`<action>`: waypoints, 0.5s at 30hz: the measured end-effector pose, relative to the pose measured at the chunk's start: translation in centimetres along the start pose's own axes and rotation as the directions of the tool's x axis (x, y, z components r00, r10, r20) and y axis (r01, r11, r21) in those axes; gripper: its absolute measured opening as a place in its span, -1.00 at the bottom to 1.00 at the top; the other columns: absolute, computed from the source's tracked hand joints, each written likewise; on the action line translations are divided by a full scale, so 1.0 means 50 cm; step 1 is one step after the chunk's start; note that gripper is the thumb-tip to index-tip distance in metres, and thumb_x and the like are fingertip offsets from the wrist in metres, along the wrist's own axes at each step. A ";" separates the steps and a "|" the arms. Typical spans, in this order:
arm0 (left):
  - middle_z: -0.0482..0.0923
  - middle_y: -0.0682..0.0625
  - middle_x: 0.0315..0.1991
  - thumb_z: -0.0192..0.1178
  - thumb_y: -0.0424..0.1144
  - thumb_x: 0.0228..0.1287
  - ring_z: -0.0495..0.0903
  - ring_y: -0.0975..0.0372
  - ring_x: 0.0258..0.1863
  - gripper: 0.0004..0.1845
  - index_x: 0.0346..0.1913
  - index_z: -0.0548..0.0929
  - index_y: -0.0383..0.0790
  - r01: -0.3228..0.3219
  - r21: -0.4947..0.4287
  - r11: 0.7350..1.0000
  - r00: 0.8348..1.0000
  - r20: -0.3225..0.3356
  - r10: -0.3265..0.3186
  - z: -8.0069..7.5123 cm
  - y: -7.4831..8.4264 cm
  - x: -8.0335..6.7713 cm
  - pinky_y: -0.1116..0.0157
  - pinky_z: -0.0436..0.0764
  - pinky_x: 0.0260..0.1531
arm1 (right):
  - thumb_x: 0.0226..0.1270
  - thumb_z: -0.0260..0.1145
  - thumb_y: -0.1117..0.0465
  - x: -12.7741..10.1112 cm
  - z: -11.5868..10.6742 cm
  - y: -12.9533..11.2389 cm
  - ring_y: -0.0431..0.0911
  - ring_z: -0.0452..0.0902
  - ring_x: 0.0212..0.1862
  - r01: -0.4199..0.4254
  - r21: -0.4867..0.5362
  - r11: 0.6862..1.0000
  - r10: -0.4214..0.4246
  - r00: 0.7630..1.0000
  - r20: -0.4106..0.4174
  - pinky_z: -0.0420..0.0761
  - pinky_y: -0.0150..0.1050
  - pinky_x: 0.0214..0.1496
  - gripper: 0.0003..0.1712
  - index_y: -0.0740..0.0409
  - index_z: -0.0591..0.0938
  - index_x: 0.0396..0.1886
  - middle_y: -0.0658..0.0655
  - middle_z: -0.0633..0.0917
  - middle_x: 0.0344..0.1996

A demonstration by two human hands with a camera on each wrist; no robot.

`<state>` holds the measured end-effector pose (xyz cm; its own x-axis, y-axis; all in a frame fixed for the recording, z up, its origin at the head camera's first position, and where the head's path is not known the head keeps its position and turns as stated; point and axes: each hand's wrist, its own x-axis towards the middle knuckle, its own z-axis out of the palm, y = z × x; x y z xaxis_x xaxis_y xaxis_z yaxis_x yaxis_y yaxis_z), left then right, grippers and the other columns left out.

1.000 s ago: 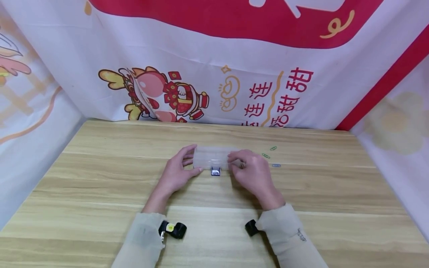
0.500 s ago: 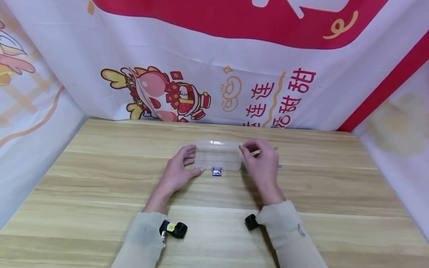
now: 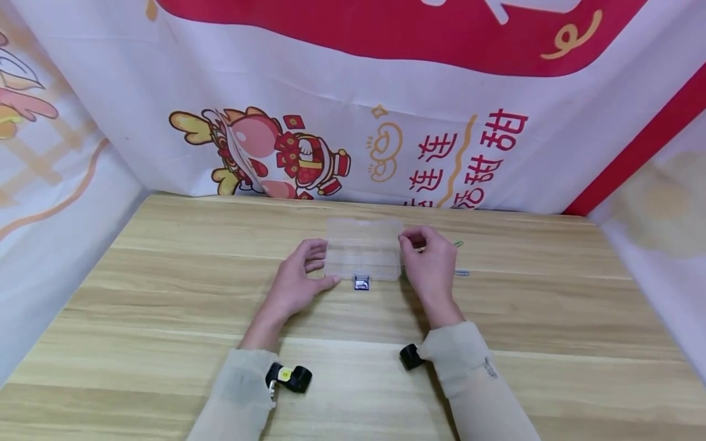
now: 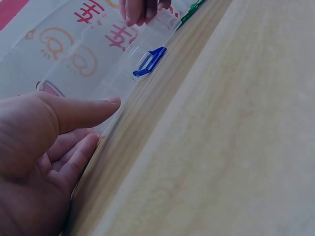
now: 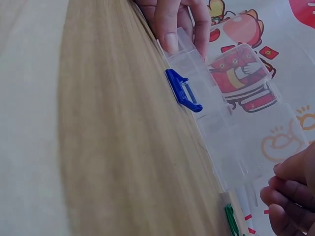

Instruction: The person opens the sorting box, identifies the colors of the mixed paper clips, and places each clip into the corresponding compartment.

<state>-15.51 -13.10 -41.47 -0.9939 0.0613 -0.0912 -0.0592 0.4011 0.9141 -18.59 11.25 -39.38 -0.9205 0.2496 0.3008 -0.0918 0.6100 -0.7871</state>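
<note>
Right, over on the left, the left hand has the clear plastic box by its left end, thumb against the front corner, other fingers round the side. The box sits mid-surface, its compartments showing, the blue latch hanging off the front edge. Behind it, the transparent lid stands raised, and there's the right hand, thumb and forefinger pinching the lid's right edge. Just off the box's right end, something green, too partly seen to count. Farther right, beyond the knuckles, a green paper clip and, nearer the front, a bluish paper clip.
</note>
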 end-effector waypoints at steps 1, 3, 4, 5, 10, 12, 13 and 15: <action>0.51 -0.18 0.50 0.54 -0.39 0.27 0.59 -0.06 0.44 -0.20 0.53 0.43 -0.12 -0.001 0.000 1.000 1.000 0.001 0.001 0.001 0.000 0.000 0.03 0.60 0.50 | 0.47 0.45 0.23 0.001 0.001 0.000 0.03 0.75 -0.16 -0.012 -0.012 1.000 0.012 1.000 0.001 0.78 -0.08 -0.05 -0.90 0.15 0.83 -0.14 0.16 0.85 -0.25; 0.52 -0.17 0.50 0.54 -0.38 0.27 0.59 -0.06 0.45 -0.20 0.53 0.44 -0.11 -0.005 0.002 1.000 1.000 0.003 0.005 0.001 0.000 -0.001 0.04 0.60 0.50 | 0.47 0.44 0.23 0.003 0.004 0.001 0.02 0.74 -0.17 -0.023 -0.029 0.999 0.023 1.000 0.000 0.78 -0.08 -0.05 -0.90 0.14 0.83 -0.14 0.15 0.85 -0.26; 0.52 -0.17 0.49 0.55 -0.38 0.27 0.59 -0.06 0.45 -0.20 0.53 0.44 -0.11 -0.007 0.001 1.000 1.000 0.004 0.007 0.001 0.000 -0.001 0.04 0.60 0.51 | 0.47 0.44 0.24 0.004 0.005 0.002 0.02 0.73 -0.18 -0.025 -0.032 0.999 0.025 1.000 0.000 0.77 -0.08 -0.06 -0.90 0.14 0.83 -0.14 0.15 0.85 -0.26; 0.52 -0.17 0.49 0.55 -0.38 0.26 0.59 -0.06 0.45 -0.20 0.53 0.44 -0.11 -0.008 0.001 1.000 1.000 0.004 0.008 0.001 0.001 -0.001 0.04 0.60 0.51 | 0.47 0.43 0.24 0.005 0.007 0.004 0.02 0.73 -0.19 -0.024 -0.033 0.999 0.024 1.000 -0.001 0.77 -0.09 -0.07 -0.90 0.14 0.83 -0.15 0.14 0.85 -0.27; 0.52 -0.17 0.48 0.55 -0.39 0.26 0.59 -0.06 0.44 -0.20 0.53 0.45 -0.12 -0.012 -0.001 1.000 1.000 0.005 0.012 0.000 0.003 -0.002 0.04 0.60 0.51 | 0.45 0.44 0.28 0.008 0.010 0.014 0.01 0.73 -0.18 -0.023 0.001 1.000 0.023 1.000 0.007 0.75 -0.15 -0.09 -0.92 0.16 0.82 -0.15 0.15 0.85 -0.27; 0.52 -0.17 0.49 0.55 -0.38 0.26 0.59 -0.06 0.44 -0.20 0.53 0.45 -0.12 -0.008 0.003 1.000 1.000 0.005 0.008 0.000 0.003 -0.003 0.04 0.60 0.51 | 0.45 0.44 0.29 0.008 0.011 0.017 0.00 0.73 -0.17 -0.028 0.012 1.000 0.028 1.000 0.012 0.74 -0.16 -0.09 -0.92 0.16 0.82 -0.15 0.15 0.85 -0.26; 0.52 -0.17 0.49 0.55 -0.38 0.26 0.59 -0.06 0.44 -0.20 0.53 0.45 -0.11 -0.005 0.004 1.000 1.000 0.005 0.005 0.000 0.003 -0.003 0.05 0.60 0.51 | 0.45 0.44 0.29 0.008 0.011 0.018 0.01 0.73 -0.17 -0.030 0.018 0.999 0.029 0.999 0.014 0.74 -0.16 -0.09 -0.92 0.16 0.82 -0.15 0.15 0.85 -0.26; 0.52 -0.16 0.49 0.56 -0.37 0.25 0.59 -0.05 0.45 -0.19 0.53 0.45 -0.11 -0.002 0.005 1.000 1.000 0.005 0.002 0.001 0.003 -0.003 0.05 0.60 0.51 | 0.45 0.45 0.30 0.007 0.011 0.020 0.01 0.73 -0.16 -0.027 0.022 0.999 0.027 1.000 0.015 0.74 -0.15 -0.09 -0.93 0.16 0.82 -0.16 0.16 0.84 -0.25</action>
<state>-15.37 -13.01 -41.35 -0.9936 0.0667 -0.0914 -0.0567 0.4056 0.9123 -19.23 11.51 -40.35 -0.9280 0.2548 0.2717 -0.0751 0.5866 -0.8064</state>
